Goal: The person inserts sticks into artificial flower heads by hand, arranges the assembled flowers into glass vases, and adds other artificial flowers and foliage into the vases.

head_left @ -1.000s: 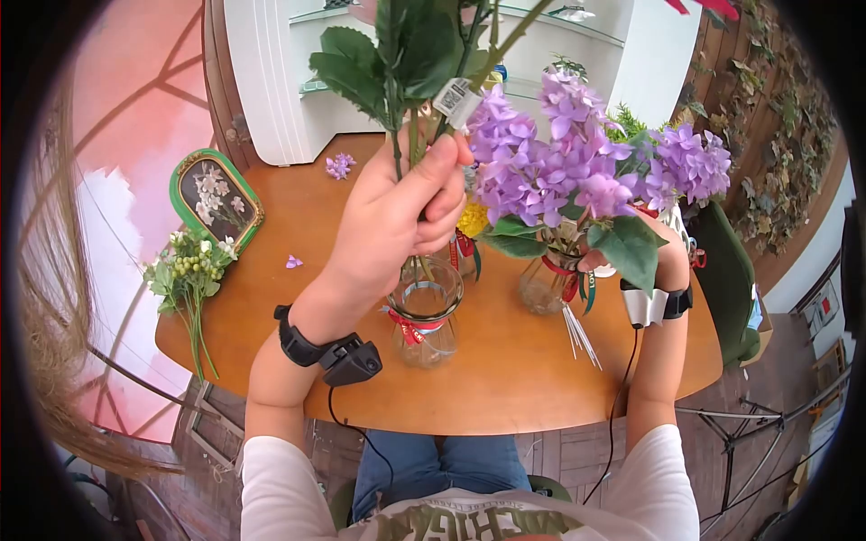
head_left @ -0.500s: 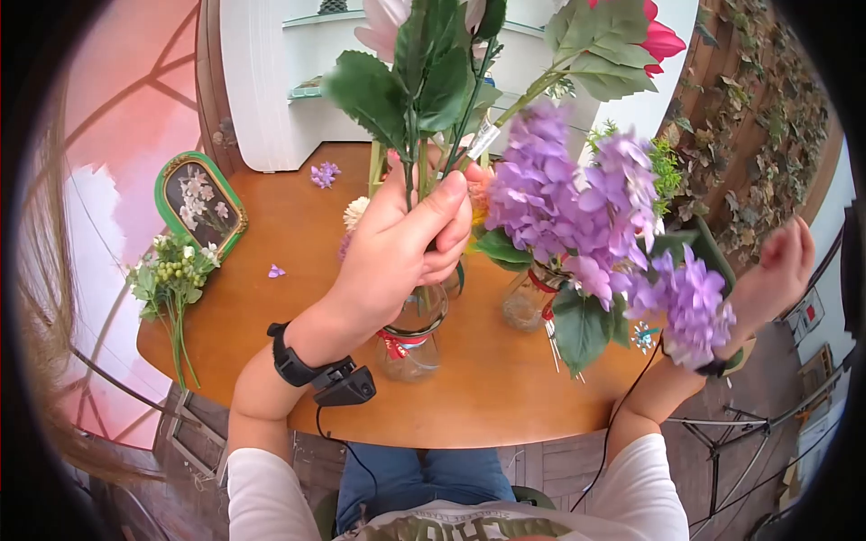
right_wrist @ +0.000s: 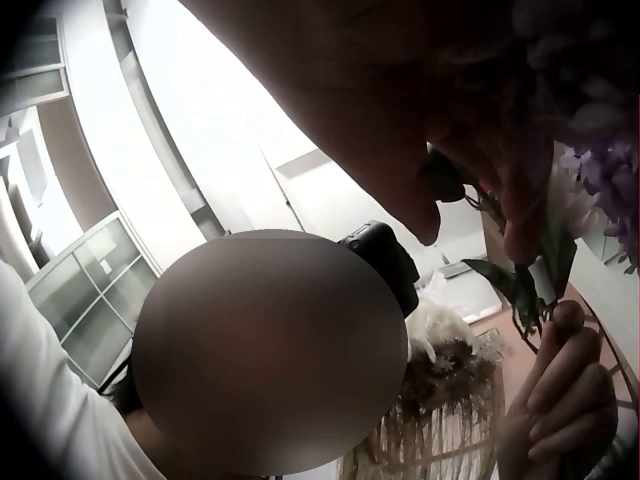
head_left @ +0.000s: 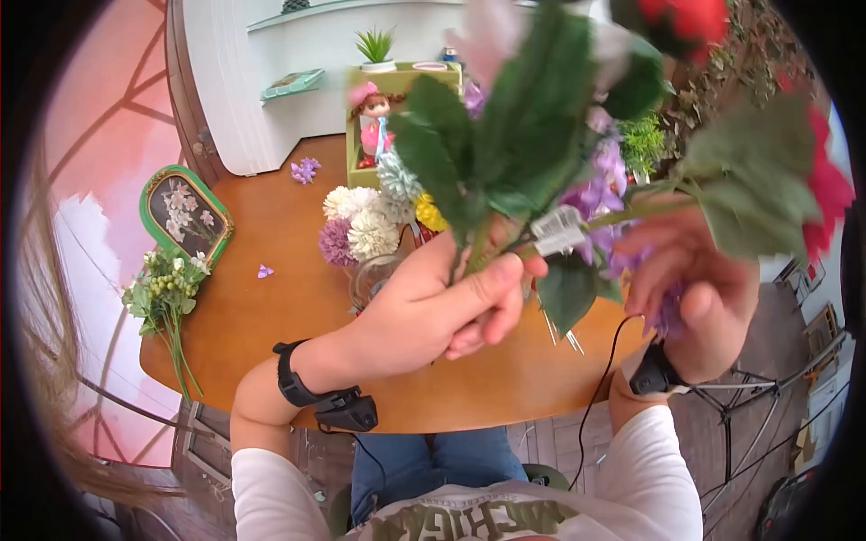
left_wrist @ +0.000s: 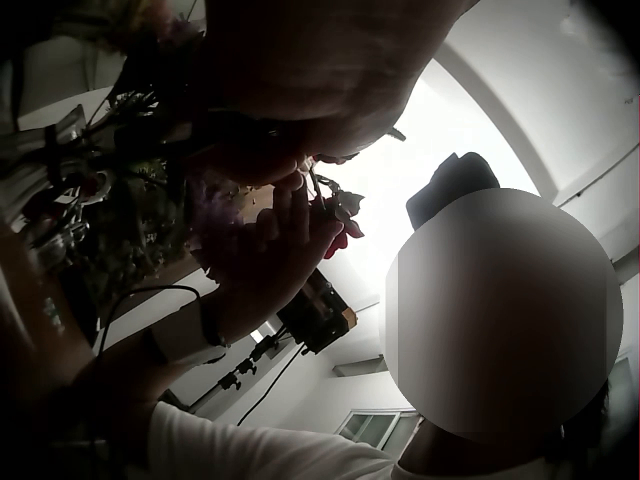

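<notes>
My left hand (head_left: 442, 302) grips a bundle of artificial flower stems with large green leaves (head_left: 528, 126) over the table's middle. A white barcode tag (head_left: 557, 230) hangs by its fingers. From the bundle, a stem with a deep pink flower (head_left: 825, 185) leans right, and a red bloom (head_left: 690, 22) stands higher. My right hand (head_left: 699, 279) is beside that leaning stem, fingers spread and thumb apart; in the right wrist view it holds nothing. Purple hydrangeas (head_left: 600, 180) show behind the bundle. A glass jar (head_left: 368, 278) is partly hidden behind my left hand.
White and mauve pompom flowers (head_left: 370, 233) stand behind the jar, near a doll (head_left: 374, 126) in a green shelf box. At the left lie a green-framed picture (head_left: 188, 216) and a berry sprig (head_left: 171, 293). Loose purple petals (head_left: 264, 270) dot the table (head_left: 244, 343).
My left hand has moved right and nearer with the bundle. My right hand left the hydrangea jar, swung out right, then came back in beside the leaning stem.
</notes>
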`<state>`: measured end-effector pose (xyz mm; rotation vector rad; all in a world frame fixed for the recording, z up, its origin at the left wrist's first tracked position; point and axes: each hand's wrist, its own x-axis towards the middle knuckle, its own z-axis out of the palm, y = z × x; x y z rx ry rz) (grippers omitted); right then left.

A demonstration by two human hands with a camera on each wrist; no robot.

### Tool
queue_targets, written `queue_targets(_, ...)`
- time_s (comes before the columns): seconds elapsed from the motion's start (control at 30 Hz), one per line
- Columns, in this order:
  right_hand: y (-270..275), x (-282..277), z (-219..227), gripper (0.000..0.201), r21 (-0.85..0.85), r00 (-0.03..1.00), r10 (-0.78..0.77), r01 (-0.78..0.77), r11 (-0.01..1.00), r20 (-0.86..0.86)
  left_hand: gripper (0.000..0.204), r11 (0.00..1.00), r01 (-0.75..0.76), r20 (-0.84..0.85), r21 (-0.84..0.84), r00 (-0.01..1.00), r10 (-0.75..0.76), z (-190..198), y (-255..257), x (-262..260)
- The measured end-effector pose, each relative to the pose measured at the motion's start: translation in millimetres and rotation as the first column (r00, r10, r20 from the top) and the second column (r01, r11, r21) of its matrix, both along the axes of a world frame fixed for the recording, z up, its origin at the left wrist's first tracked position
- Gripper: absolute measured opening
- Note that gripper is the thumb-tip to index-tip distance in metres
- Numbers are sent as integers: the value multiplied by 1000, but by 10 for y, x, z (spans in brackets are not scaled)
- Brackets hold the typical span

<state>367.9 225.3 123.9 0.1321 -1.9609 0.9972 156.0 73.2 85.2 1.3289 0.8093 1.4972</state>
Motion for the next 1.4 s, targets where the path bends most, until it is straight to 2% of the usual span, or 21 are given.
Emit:
queue_targets(0.03,-78,-147,-24,82,48,973,-161,171,984,-163,37,999,6,-57,-48,998,-9,-5,-2,48)
queue_targets(0.07,-52,-123,7,75,62,979,-178,184,981,-97,38,995,12,-114,-95,993,-22,-18,-2,82)
queue_targets(0.17,-196,-148,-45,60,-65,908,-371,365,929,-194,35,994,19,-159,-109,987,-36,-79,22,133)
queue_targets(0.23,-235,-46,41,43,-117,893,-443,450,885,80,33,996,-7,-191,-93,982,-11,-61,35,102)
queue_targets(0.27,-248,-65,41,43,-126,887,-454,461,878,85,33,995,5,-191,-102,981,-25,-86,49,123)
queue_targets(0.33,-237,-175,72,34,-203,874,-437,397,895,-214,34,983,-153,-72,100,984,161,-152,74,166)
queue_targets(0.37,-45,-119,103,28,-87,881,-338,328,941,-331,34,979,-176,-76,107,980,184,-112,70,133)
queue_targets(0.4,48,-180,137,24,-147,763,-391,371,917,-514,34,981,-166,-79,99,982,174,-94,83,121)
queue_targets(0.47,473,116,213,24,-154,762,-98,-2,988,-640,31,913,-359,-6,195,930,367,-66,121,95)
queue_targets(0.5,661,192,257,24,-159,760,-107,5,987,-642,28,915,-344,22,213,937,347,-83,136,-5)
queue_targets(0.57,1027,280,338,23,-79,601,52,-190,979,-798,26,889,-403,169,217,913,372,-58,137,-82)
queue_targets(0.67,1322,145,335,18,-217,475,-305,230,949,-825,26,849,-454,220,271,888,405,10,131,-246)
queue_targets(0.73,1493,110,300,18,-251,497,-379,307,918,-781,25,820,-481,230,309,875,427,58,94,-322)
queue_targets(0.8,1630,118,268,23,-212,665,-565,538,816,-489,23,810,-472,218,348,881,420,111,50,-369)
queue_targets(0.87,1674,43,227,23,-140,749,-634,619,773,-190,24,789,-521,251,325,852,460,148,14,-369)
queue_targets(0.93,1702,-131,166,23,-70,859,-512,510,857,-11,24,801,-487,235,349,873,428,160,-32,-424)
queue_targets(1.0,1665,-367,89,24,-63,906,-420,417,907,-47,25,791,-497,236,357,867,439,173,-45,-411)
queue_targets(1.13,1549,-540,76,21,-63,951,-296,302,951,87,26,799,-471,245,372,881,405,195,-79,-416)
queue_targets(1.2,1369,-545,43,22,-175,946,-186,237,956,264,26,800,-467,256,378,883,394,196,-90,-429)
queue_targets(1.23,1084,-384,136,21,-200,946,12,56,978,325,26,803,-441,245,400,896,370,194,-87,-438)
queue_targets(1.4,1160,-426,58,20,-106,942,-53,94,990,331,25,804,-445,257,395,893,368,234,-97,-356)
